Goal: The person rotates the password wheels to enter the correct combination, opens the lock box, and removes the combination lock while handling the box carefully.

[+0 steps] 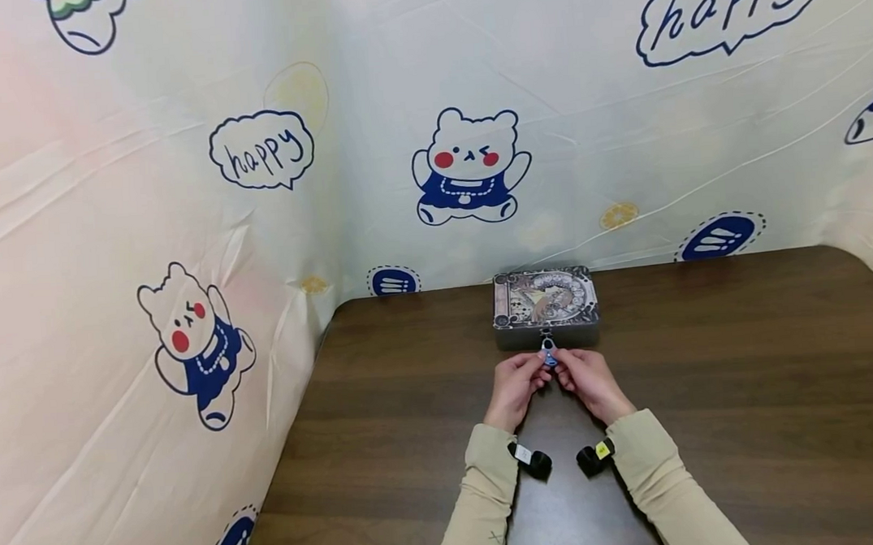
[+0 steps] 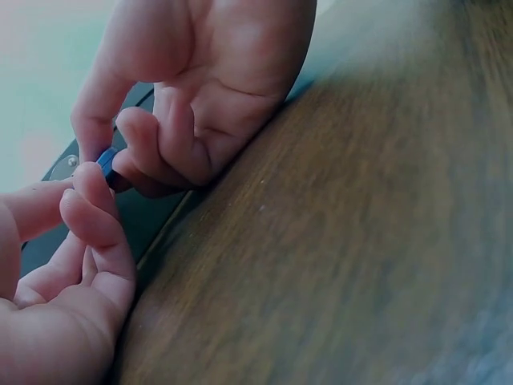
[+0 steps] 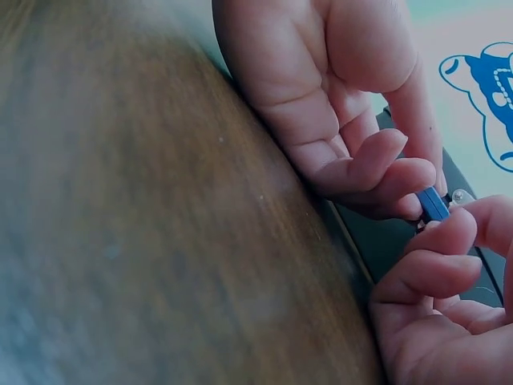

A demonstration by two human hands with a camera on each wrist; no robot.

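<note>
A patterned tin box point(image 1: 545, 300) with dark sides stands shut at the far edge of the table. From the clasp point(image 1: 546, 333) on its front hangs a small blue padlock point(image 1: 550, 354). My left hand point(image 1: 515, 385) pinches the padlock from the left side. Opposite it, my right hand point(image 1: 592, 382) pinches the same padlock between thumb and finger. In the left wrist view only a sliver of the blue padlock point(image 2: 106, 163) shows between the fingertips. The right wrist view shows its blue edge point(image 3: 434, 204); fingers cover the rest.
The brown wooden table point(image 1: 763, 388) extends to both sides of the box. Behind and to the left hangs a pale cloth point(image 1: 370, 80) printed with bears and "happy" bubbles, meeting the table's back edge. Each wrist carries a small black camera point(image 1: 538, 465).
</note>
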